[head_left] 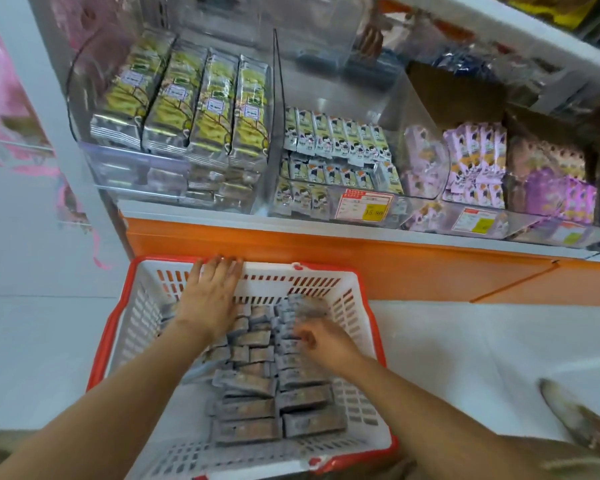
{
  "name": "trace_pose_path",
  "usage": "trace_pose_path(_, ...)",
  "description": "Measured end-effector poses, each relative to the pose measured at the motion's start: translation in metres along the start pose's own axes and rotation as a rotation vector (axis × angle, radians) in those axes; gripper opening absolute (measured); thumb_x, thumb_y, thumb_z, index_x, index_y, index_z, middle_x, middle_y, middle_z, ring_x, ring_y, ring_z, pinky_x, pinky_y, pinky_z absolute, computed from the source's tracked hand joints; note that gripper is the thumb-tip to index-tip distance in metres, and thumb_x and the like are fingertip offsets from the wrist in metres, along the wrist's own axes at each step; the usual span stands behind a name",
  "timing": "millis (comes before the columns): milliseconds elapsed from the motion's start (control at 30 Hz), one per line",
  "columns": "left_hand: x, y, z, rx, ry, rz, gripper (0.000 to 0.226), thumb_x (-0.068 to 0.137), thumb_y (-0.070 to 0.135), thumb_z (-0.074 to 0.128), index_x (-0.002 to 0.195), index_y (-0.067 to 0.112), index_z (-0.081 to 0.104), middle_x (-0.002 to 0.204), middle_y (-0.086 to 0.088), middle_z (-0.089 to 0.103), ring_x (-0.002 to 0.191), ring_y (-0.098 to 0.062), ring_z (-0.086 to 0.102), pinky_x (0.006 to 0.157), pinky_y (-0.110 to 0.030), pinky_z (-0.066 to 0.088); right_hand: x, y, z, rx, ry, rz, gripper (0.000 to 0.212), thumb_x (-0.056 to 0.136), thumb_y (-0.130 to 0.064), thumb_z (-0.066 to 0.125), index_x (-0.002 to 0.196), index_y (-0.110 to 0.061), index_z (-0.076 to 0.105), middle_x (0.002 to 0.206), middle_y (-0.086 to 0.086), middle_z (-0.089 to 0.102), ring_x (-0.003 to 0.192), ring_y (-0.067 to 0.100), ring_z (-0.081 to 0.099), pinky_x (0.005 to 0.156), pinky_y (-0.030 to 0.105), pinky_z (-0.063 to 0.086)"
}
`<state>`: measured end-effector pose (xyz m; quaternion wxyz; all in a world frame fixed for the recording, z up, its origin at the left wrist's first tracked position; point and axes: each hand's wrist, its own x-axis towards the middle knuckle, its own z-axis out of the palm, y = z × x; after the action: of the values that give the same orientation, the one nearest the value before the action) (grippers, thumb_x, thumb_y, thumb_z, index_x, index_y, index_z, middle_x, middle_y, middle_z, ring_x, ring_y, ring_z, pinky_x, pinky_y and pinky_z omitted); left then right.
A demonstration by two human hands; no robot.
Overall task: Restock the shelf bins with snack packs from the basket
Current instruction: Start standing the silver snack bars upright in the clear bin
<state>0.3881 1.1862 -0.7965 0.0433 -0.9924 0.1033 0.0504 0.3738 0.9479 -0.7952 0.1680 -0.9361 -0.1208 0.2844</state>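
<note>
A white basket with a red rim is seen on the pale floor at 6 o'clock. Grey snack packs are stacked in rows inside it, filling its middle and its 3 o'clock side. The left hand is laid flat over the far wall of the basket at 11 o'clock, its fingers straight and pressed together, the fingertips reaching the rim. The right hand is lowered onto the packs at the basket's 2 o'clock. Its fingers are curled down among them, but it cannot be told through the blur whether a pack is gripped. The clear shelf bins are ranged at 12 o'clock above an orange shelf base. Yellow-green packs are held in the bin at 11 o'clock, small white packs at 12 and purple packs at 1 o'clock. A shoe is seen at 4 o'clock.
</note>
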Motion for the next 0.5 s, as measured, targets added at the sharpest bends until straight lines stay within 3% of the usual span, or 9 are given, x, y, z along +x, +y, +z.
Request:
trace_pose_path(67,0.001,-0.004,0.010,-0.004,-0.017,0.012,0.081,0.098,0.048,0.042,0.156,0.009,0.003,0.162,-0.014,0.013,0.149,-0.034,0.010,0.121,-0.052,0.002,0.008,0.006,0.014,-0.034,-0.068,0.032,0.031,0.092,-0.016,0.057,0.122,-0.012,0.063,0.121,0.008,0.062,0.113,0.026,0.057,0.089,0.029,0.042)
trace_pose_path(133,0.004,-0.007,0.018,-0.046,0.016,0.031,0.083,0.086,0.038,0.067,0.151,0.005,0.029,0.152,-0.020,0.036,0.142,-0.040,0.031,0.118,-0.054,0.011,0.013,0.012,0.030,-0.062,-0.129,0.046,0.028,0.092,-0.016,0.057,0.120,-0.012,0.062,0.117,0.008,0.061,0.112,0.028,0.057,0.087,0.029,0.042)
trace_pose_path(200,0.005,-0.008,0.027,-0.075,0.063,0.052,0.077,0.078,0.027,0.073,0.145,0.003,0.043,0.143,-0.021,0.048,0.135,-0.043,0.041,0.115,-0.054,0.016,0.017,0.018,0.047,-0.097,-0.179,0.044,0.025,0.093,-0.019,0.059,0.117,-0.014,0.062,0.117,0.006,0.061,0.110,0.028,0.058,0.086,0.029,0.044)
trace_pose_path(367,0.003,-0.006,0.033,-0.057,0.086,0.003,0.072,0.091,0.030,0.056,0.153,0.009,0.027,0.155,-0.016,0.035,0.145,-0.039,0.026,0.119,-0.050,-0.002,0.020,0.027,0.078,-0.279,-0.200,-0.007,0.041,0.090,-0.024,0.064,0.130,-0.018,0.053,0.133,0.009,0.050,0.116,0.029,0.052,0.091,0.034,0.045)
trace_pose_path(500,0.004,0.001,0.032,-0.030,0.042,-0.026,0.072,0.101,0.034,0.035,0.155,0.013,-0.008,0.164,-0.011,0.003,0.150,-0.035,-0.002,0.112,-0.047,-0.025,0.023,0.028,0.090,-0.408,-0.240,-0.061,0.058,0.088,-0.020,0.066,0.140,-0.015,0.040,0.138,0.013,0.044,0.122,0.032,0.046,0.093,0.039,0.044)
